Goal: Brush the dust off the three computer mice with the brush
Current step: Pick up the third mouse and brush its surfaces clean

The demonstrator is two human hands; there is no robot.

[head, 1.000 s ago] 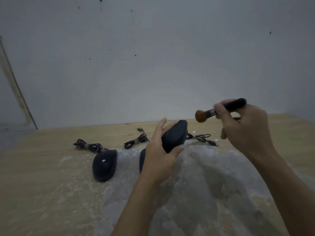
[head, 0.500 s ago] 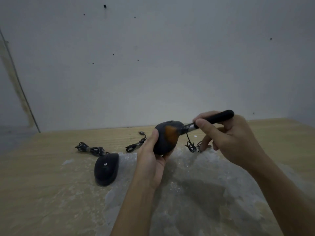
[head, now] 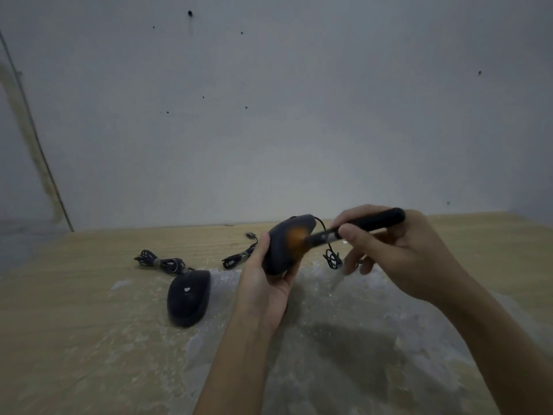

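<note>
My left hand [head: 264,290] holds a black wired mouse [head: 282,250] up above the table, tilted, its cable [head: 332,259] dangling to the right. My right hand [head: 398,256] grips a black-handled brush [head: 371,221], whose orange bristles [head: 294,236] press on the held mouse's top. A second black mouse [head: 188,298] lies on the table to the left with its coiled cable [head: 161,262]. A third mouse is hidden behind my left hand; only its bundled cable [head: 239,257] shows.
A sheet of clear bubble wrap [head: 359,339] covers the wooden table [head: 74,295] under my arms. A grey wall [head: 269,115] rises right behind the table's far edge.
The brush came down from above and to the right onto the held mouse. My left hand raised and turned the mouse, and the middle mouse went out of sight behind it.
</note>
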